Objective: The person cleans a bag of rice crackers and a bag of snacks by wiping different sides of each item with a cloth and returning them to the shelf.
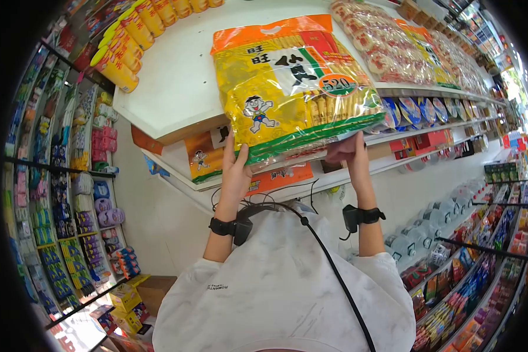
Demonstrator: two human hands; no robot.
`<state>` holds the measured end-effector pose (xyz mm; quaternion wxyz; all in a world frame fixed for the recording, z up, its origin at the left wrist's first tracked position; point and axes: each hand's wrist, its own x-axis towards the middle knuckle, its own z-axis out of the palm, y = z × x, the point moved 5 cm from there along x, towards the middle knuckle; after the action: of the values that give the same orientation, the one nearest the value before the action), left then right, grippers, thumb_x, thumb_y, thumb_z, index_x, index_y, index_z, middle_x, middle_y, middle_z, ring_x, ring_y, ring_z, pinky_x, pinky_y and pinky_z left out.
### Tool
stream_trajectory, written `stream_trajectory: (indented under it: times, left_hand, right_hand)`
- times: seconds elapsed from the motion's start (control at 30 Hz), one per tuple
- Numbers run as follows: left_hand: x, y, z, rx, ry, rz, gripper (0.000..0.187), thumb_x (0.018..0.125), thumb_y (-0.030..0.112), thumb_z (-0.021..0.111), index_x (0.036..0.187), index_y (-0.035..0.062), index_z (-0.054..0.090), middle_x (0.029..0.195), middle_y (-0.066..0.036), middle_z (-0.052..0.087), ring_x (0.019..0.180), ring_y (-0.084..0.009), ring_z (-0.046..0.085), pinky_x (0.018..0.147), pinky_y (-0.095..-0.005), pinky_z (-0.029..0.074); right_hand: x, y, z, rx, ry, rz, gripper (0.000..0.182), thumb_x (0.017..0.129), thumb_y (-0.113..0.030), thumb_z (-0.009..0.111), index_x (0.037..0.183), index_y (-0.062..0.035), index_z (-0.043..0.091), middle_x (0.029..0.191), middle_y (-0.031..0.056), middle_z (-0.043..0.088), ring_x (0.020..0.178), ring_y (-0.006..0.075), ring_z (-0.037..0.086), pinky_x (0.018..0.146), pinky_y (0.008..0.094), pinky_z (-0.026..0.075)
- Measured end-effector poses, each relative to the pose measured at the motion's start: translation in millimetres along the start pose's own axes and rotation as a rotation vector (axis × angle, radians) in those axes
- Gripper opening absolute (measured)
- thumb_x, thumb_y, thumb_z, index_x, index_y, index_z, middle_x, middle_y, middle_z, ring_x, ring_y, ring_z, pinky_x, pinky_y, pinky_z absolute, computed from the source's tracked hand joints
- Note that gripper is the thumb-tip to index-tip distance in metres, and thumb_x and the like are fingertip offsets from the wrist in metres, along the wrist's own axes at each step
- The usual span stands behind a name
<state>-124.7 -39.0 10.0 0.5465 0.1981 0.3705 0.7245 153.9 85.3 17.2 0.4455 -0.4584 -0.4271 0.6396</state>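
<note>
White shirt (281, 287) of the wearer is seen nearest the camera, crossed by a black cable (336, 267). At far left, racks of packaged goods (64, 176) are shown, with yellow boxes (128, 305) stacked low beside a brown carton (157, 291). Yellow canisters (116, 66) are lined up along the left and back edge of a white shelf (167, 88). Below its front edge, an orange-and-yellow package (200, 157) is partly covered. The left hand (236, 167), with a black strap (222, 227) worn at the wrist, is clamped on the lower left corner of a large snack bag (287, 88). That bag, yellow with an orange top and marked 520, is held front face toward the camera, over the shelf's front edge; whether any weight is taken by the shelf cannot be told. Its lower right edge is gripped by the right hand (351, 151), set apart from the left, fingers partly hidden; a second strap (368, 216) is worn there. Farther right, clear packs (372, 44) are laid on the shelf, blue-lidded cups (413, 110) are kept below, and large clear bottles (428, 226) are lined up lower down.
</note>
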Motion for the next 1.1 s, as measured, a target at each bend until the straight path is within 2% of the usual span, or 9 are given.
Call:
stream_trajectory:
  times: [0.23, 0.27, 0.33, 0.43, 0.5, 0.73, 0.87, 0.9, 1.1]
  left_hand:
    - [0, 2, 1, -0.029, -0.021, -0.009, 0.056, 0.106, 0.011, 0.042, 0.156, 0.016, 0.017, 0.145, -0.016, 0.046, 0.121, -0.0361, 0.059, 0.091, -0.0522, 0.059]
    - [1, 2, 1, -0.039, -0.03, -0.008, 0.056, 0.106, 0.011, 0.042, 0.156, 0.016, 0.017, 0.145, -0.016, 0.047, 0.121, -0.0359, 0.059, 0.091, -0.0521, 0.059]
    - [2, -1, 1, -0.053, -0.031, -0.008, 0.056, 0.106, 0.011, 0.042, 0.156, 0.0162, 0.017, 0.144, -0.015, 0.047, 0.12, -0.0357, 0.059, 0.09, -0.0518, 0.06]
    - [2, -3, -1, -0.047, -0.008, -0.006, 0.056, 0.106, 0.011, 0.041, 0.156, 0.017, 0.017, 0.144, -0.014, 0.048, 0.119, -0.0348, 0.06, 0.089, -0.0509, 0.06]
    - [6, -7, -4, -0.029, -0.009, 0.0, 0.056, 0.106, 0.011, 0.041, 0.156, 0.0176, 0.017, 0.144, -0.013, 0.048, 0.119, -0.0337, 0.061, 0.088, -0.0502, 0.061]
    - [9, -10, -4, -0.066, -0.006, 0.061, 0.058, 0.106, 0.01, 0.043, 0.157, 0.0187, 0.018, 0.149, -0.01, 0.042, 0.123, -0.0294, 0.058, 0.087, -0.0502, 0.06]
    - [7, -13, -17, 0.065, 0.012, 0.004, 0.063, 0.103, 0.009, 0.05, 0.157, 0.0116, 0.017, 0.15, -0.009, 0.04, 0.126, -0.0256, 0.054, 0.09, -0.0469, 0.059]
    - [4, -1, -6, 0.027, -0.016, 0.079, 0.067, 0.099, 0.012, 0.061, 0.156, 0.0073, 0.026, 0.144, -0.007, 0.048, 0.127, -0.0175, 0.05, 0.089, -0.024, 0.051]
    - [-11, 28, 6, 0.378, -0.052, 0.152, 0.081, 0.087, 0.012, 0.076, 0.153, 0.005, 0.03, 0.14, -0.01, 0.045, 0.129, -0.0194, 0.049, 0.097, -0.0334, 0.052]
  right_hand:
    - [32, -53, -40, 0.476, 0.087, -0.203, 0.043, 0.107, -0.035, 0.04, 0.127, -0.0004, 0.054, 0.128, 0.0103, 0.06, 0.113, 0.0248, 0.057, 0.104, 0.0437, 0.042]
    - [53, -46, -76, 0.297, -0.243, -0.296, 0.049, 0.108, -0.037, 0.034, 0.123, 0.0033, 0.056, 0.126, 0.0169, 0.062, 0.114, 0.0277, 0.058, 0.106, 0.0442, 0.042]
    - [35, -79, -41, 0.41, 0.313, -0.33, 0.052, 0.108, -0.039, 0.032, 0.114, 0.0053, 0.06, 0.117, 0.0214, 0.065, 0.115, 0.0293, 0.058, 0.107, 0.0444, 0.041]
    - [55, -44, -48, 0.218, -0.018, -0.295, 0.05, 0.106, -0.043, 0.041, 0.112, 0.0017, 0.062, 0.088, 0.0168, 0.071, 0.093, 0.0304, 0.067, 0.1, 0.0435, 0.047]
    - [51, -8, -19, 0.349, -0.377, -0.178, 0.05, 0.106, -0.044, 0.043, 0.12, 0.0012, 0.059, 0.093, 0.0157, 0.071, 0.094, 0.0295, 0.068, 0.095, 0.0439, 0.05]
    - [13, 6, 65, 0.402, -0.428, 0.27, 0.043, 0.1, -0.031, 0.06, 0.134, -0.0059, 0.054, 0.126, 0.0069, 0.064, 0.11, 0.0232, 0.064, 0.094, 0.0417, 0.051]
    - [21, -9, 46, 0.396, -0.134, 0.066, 0.042, 0.1, -0.027, 0.061, 0.134, -0.0045, 0.053, 0.126, 0.008, 0.065, 0.111, 0.0219, 0.064, 0.096, 0.0404, 0.051]
    - [23, -13, 40, 0.363, -0.075, 0.007, 0.042, 0.099, -0.026, 0.062, 0.134, -0.0043, 0.053, 0.126, 0.0083, 0.064, 0.111, 0.022, 0.064, 0.096, 0.0405, 0.051]
    - [39, -28, 32, 0.392, -0.109, -0.05, 0.047, 0.1, -0.03, 0.06, 0.138, -0.0031, 0.053, 0.136, 0.0094, 0.06, 0.122, 0.0224, 0.058, 0.1, 0.0417, 0.047]
